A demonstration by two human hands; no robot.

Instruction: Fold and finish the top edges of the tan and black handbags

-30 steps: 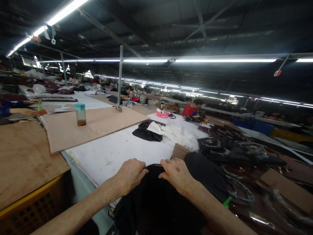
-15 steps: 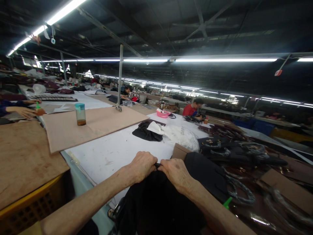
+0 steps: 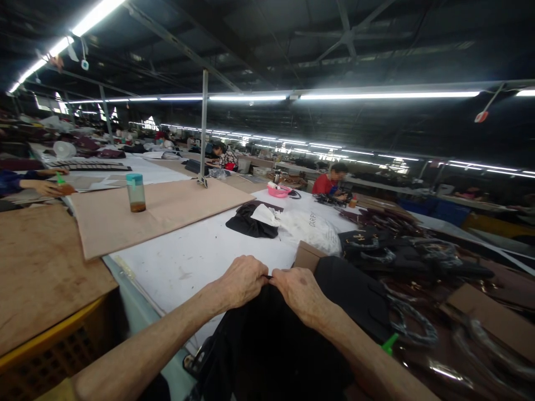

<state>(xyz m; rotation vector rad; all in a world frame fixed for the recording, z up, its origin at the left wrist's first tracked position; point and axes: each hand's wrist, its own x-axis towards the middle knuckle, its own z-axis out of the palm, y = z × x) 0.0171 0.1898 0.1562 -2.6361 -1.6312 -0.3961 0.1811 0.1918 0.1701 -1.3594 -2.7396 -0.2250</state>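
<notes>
Room on the left, crowding on the right
Beyond the left hand (image 3: 244, 283), bare white counter (image 3: 179, 273) offers passage to the tan sheet (image 3: 188, 209); black fabric (image 3: 246, 221) and a printed plastic bag (image 3: 311, 233) obstruct the way forward. Beside the right hand (image 3: 300, 292), a black panel (image 3: 351, 295) and heaped handbags (image 3: 359, 240) leave little gap.

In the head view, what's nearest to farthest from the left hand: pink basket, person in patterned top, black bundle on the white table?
1. Black bundle: ahead of the left hand, on the white table.
2. Pink basket: beyond the bundle, slightly right.
3. Person in patterned top: farthest back, slightly left.
</notes>
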